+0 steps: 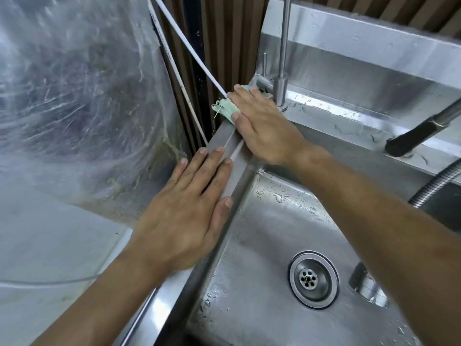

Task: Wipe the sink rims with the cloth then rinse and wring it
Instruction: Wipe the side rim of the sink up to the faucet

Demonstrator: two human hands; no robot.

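A pale green frayed cloth [225, 108] lies on the far left corner of the steel sink's left rim [224, 136]. My right hand [264, 126] presses flat on the cloth with fingers spread over it, beside the base of a slim steel tap [282, 93]. Only the cloth's left edge and a bit near my fingertips show; the hand hides the remainder. My left hand [184, 216] lies flat and open on the same rim nearer to me, holding nothing. The wet sink basin [264, 236] with its round drain [313, 278] is below right.
A black-tipped pull-out faucet head [419, 136] with a ribbed metal hose [436, 181] hangs over the back rim at right. White cords [189, 53] run down to the rim corner. A large clear plastic sheet [74, 96] bulges at left, beside brown slatted wall panels.
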